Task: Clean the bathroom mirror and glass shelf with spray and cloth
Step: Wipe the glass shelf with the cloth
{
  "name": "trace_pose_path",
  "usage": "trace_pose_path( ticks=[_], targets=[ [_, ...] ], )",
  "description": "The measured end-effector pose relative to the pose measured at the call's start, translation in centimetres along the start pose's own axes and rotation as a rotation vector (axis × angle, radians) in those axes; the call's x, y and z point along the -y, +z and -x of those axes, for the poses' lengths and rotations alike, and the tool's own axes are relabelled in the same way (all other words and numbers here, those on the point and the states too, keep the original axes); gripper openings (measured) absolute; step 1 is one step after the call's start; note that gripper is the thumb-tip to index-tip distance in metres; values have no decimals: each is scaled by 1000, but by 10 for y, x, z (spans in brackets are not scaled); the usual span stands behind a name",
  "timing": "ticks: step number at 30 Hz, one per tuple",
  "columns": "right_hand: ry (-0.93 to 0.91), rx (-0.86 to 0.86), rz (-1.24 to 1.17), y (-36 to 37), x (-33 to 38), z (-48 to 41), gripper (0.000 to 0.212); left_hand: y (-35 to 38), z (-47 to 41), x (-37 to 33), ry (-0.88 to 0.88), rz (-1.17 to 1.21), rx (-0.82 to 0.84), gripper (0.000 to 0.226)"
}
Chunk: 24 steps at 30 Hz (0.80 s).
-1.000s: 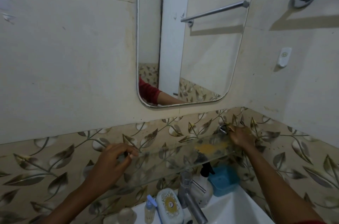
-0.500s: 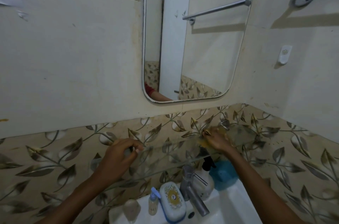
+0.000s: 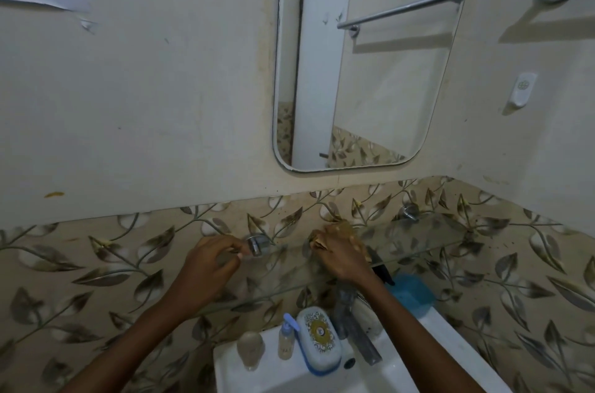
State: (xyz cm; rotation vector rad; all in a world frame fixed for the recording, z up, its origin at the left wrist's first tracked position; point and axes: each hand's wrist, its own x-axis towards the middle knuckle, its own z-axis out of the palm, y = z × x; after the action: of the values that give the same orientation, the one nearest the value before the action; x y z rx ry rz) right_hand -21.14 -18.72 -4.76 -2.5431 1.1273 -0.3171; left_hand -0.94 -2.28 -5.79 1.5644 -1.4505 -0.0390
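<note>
I see the clear glass shelf [image 3: 415, 239] fixed to the leaf-patterned tile wall [image 3: 96, 264] below the rounded frameless mirror [image 3: 363, 70]. My left hand [image 3: 209, 267] pinches the shelf's left end beside the chrome bracket [image 3: 256, 244]. My right hand [image 3: 343, 259] presses a crumpled yellow cloth [image 3: 341, 230] onto the shelf's middle, fingers closed over it. The white sink [image 3: 322, 373] sits beneath.

No text, brand or number can be read anywhere: the soap box [image 3: 318, 336] lid bears only a yellow ornamental emblem, and the white wall hook [image 3: 523, 92] carries a small round mark without legible letters
</note>
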Motion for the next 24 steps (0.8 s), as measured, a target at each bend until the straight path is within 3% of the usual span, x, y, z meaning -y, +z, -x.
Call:
trace_pose_path(
  ticks=[8,10,13,17,21,24],
  targets=[
    [-67,2,-18,32,69,20,50,-29,15,9,-83,-33,-41,14],
    [-66,-15,13,40,87,26,63,-38,22,11,-106,-32,-53,10],
    [-91,-65,23,53,110,34,82,-51,31,14,-125,-28,-89,24],
    [-145,-95,42,67,137,42,104,-64,40,20,-176,-58,-144,19],
    [-218,-40,27,78,164,49,102,-75,44,18,-176,-81,-191,23],
    [-262,14,-15,84,184,54,63,-81,47,14,-176,-73,-241,21]
  ],
)
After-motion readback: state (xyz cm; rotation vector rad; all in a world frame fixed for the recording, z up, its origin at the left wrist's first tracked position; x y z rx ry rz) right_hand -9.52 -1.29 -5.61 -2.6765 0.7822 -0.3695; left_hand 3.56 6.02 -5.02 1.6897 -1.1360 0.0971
